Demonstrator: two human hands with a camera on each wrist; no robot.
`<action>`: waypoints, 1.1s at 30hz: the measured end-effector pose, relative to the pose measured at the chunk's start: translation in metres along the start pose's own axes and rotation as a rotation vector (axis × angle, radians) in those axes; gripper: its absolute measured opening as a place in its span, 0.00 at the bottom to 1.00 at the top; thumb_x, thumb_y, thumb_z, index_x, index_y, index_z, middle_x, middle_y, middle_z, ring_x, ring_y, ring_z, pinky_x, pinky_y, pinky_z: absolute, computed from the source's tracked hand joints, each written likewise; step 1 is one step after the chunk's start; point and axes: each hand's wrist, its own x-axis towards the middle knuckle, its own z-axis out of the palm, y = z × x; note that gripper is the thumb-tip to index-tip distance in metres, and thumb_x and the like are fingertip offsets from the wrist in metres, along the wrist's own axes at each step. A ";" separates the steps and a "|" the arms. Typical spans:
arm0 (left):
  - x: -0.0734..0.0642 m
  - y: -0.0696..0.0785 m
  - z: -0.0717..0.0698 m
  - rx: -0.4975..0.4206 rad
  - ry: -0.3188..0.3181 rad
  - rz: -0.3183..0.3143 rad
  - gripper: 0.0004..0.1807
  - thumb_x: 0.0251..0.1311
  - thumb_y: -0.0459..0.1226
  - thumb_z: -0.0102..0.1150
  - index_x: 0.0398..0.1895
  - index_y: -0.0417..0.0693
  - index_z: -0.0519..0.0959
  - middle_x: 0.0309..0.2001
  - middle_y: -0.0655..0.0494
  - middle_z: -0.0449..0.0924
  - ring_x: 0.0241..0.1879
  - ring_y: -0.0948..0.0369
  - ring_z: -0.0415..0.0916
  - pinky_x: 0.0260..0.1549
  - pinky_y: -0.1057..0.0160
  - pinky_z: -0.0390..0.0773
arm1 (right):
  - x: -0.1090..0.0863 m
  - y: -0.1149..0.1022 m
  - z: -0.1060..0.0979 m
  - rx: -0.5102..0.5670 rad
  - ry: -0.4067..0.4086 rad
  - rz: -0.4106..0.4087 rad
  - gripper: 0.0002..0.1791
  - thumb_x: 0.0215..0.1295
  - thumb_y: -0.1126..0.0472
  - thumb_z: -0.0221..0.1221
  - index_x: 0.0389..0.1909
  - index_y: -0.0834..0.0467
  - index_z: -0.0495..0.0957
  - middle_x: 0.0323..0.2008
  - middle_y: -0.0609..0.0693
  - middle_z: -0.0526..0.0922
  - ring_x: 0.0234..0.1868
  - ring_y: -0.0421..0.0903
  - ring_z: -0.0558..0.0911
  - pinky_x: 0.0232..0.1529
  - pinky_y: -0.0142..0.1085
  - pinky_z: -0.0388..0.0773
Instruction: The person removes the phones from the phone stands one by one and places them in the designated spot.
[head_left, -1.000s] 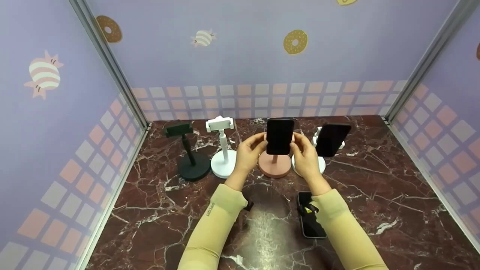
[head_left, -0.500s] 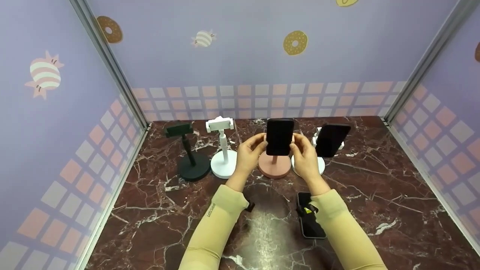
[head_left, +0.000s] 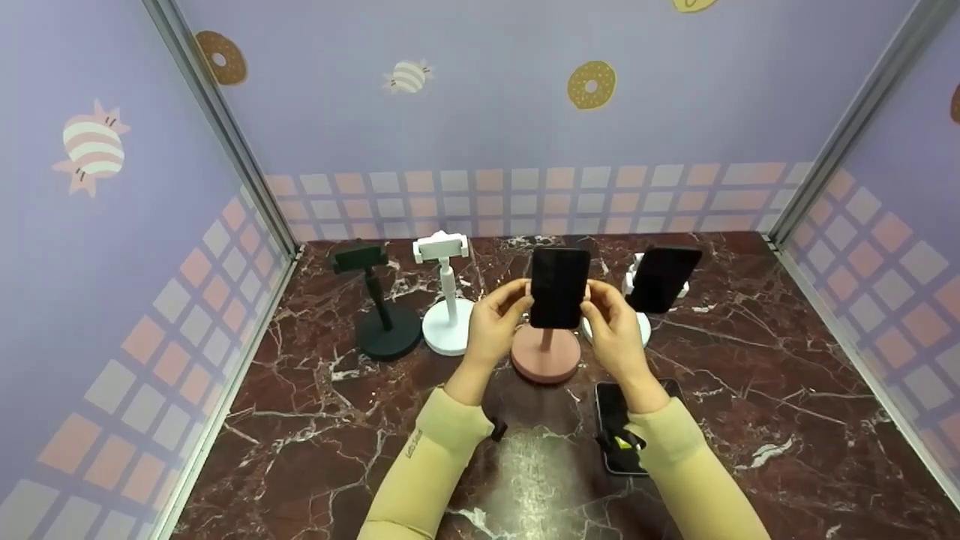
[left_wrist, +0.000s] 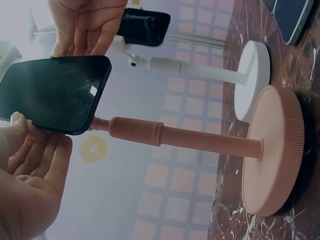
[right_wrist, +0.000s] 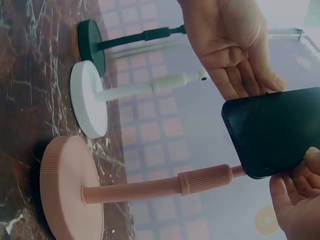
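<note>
A black smartphone (head_left: 560, 289) stands upright at the top of a pink phone stand (head_left: 546, 358), its dark screen towards me. My left hand (head_left: 493, 330) pinches the phone's left edge with thumb and fingers. On the opposite edge, my right hand (head_left: 616, 334) pinches it the same way. The stand's pink pole (left_wrist: 210, 141) runs down from behind the phone to a round base in the left wrist view. Hidden behind the phone is most of the stand's clamp; only small pink bits show by the fingers.
Left of the pink stand are a white stand (head_left: 450, 326) and a dark green stand (head_left: 388, 334). To the right, another white stand (head_left: 643, 330) bears a tilted black phone (head_left: 666, 280). A further phone (head_left: 613, 405) lies flat on the marbled table (head_left: 300, 450), partly under my right wrist.
Both hands have come nearer to me, and the phone and pink stand have moved with them, out in front of the row. The other stands stay put.
</note>
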 end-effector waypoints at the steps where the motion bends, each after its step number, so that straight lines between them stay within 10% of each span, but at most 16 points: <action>1: -0.003 0.002 0.000 -0.007 -0.003 -0.001 0.17 0.67 0.27 0.62 0.55 0.23 0.79 0.51 0.29 0.84 0.49 0.65 0.84 0.52 0.69 0.84 | -0.003 -0.002 0.000 0.005 -0.002 0.000 0.16 0.73 0.76 0.54 0.57 0.81 0.70 0.46 0.63 0.80 0.46 0.29 0.79 0.52 0.22 0.79; 10: -0.032 0.019 -0.002 -0.031 -0.003 -0.024 0.17 0.66 0.27 0.62 0.55 0.23 0.79 0.48 0.28 0.84 0.37 0.73 0.78 0.35 0.75 0.81 | -0.028 -0.014 -0.003 -0.017 -0.014 -0.048 0.15 0.72 0.76 0.54 0.56 0.81 0.71 0.46 0.67 0.80 0.46 0.29 0.79 0.52 0.20 0.78; 18: -0.054 0.024 -0.002 -0.067 0.003 -0.005 0.18 0.65 0.25 0.62 0.55 0.21 0.78 0.51 0.26 0.83 0.48 0.72 0.81 0.51 0.71 0.83 | -0.048 -0.019 -0.004 -0.028 -0.014 -0.064 0.15 0.72 0.77 0.54 0.55 0.82 0.71 0.44 0.63 0.80 0.44 0.29 0.78 0.48 0.20 0.77; 33: -0.067 0.019 -0.006 -0.042 -0.009 0.078 0.16 0.63 0.23 0.63 0.53 0.21 0.79 0.49 0.27 0.84 0.48 0.69 0.83 0.51 0.68 0.84 | -0.063 -0.017 -0.004 -0.016 -0.025 -0.092 0.14 0.72 0.76 0.54 0.55 0.80 0.72 0.46 0.43 0.81 0.46 0.30 0.80 0.49 0.21 0.78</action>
